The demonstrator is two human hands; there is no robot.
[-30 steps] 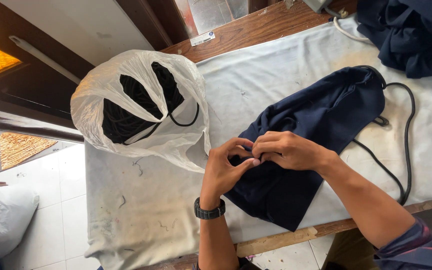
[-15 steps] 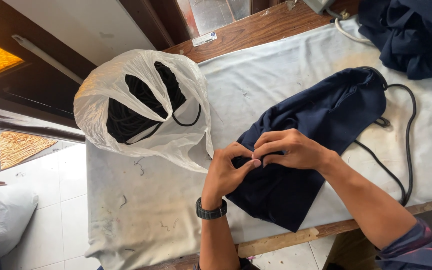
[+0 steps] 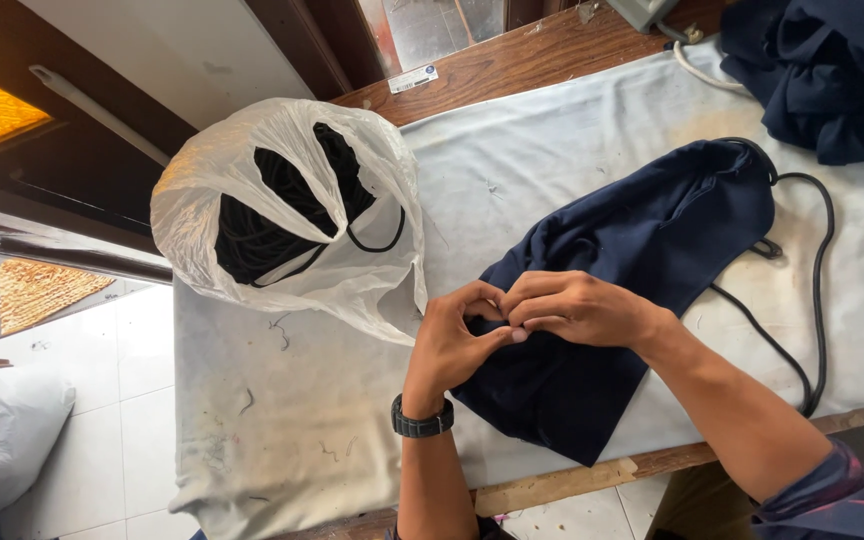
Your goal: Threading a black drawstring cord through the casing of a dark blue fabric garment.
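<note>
While both hands meet at the centre of the frame, the person is pinching the near-left edge of a dark navy fabric bag [image 3: 642, 250] that lies slantwise across the right half of the padded table [image 3: 312, 420]. The left hand [image 3: 457, 345], with a black wristwatch [image 3: 422, 420] on its wrist, and the right hand [image 3: 577, 308] press fingertip to fingertip, closed together on a small bit of the cloth's hem; whether a cord end sits between them I cannot tell, since the fingers cover it.

A black cord [image 3: 802, 300] loops out from the bag's far end at the right and trails back toward the table's lower edge. At upper left of the hands stands a white plastic bag [image 3: 252, 180], its mouth open on a heap of more black cord. More dark fabric [image 3: 832, 70] is piled in the upper right corner.

By my reading, the work is at the fiddly stage of handling the hem opening. The next move would call for a steady pinch and small, patient feeding motions, keeping the cloth flat.
</note>
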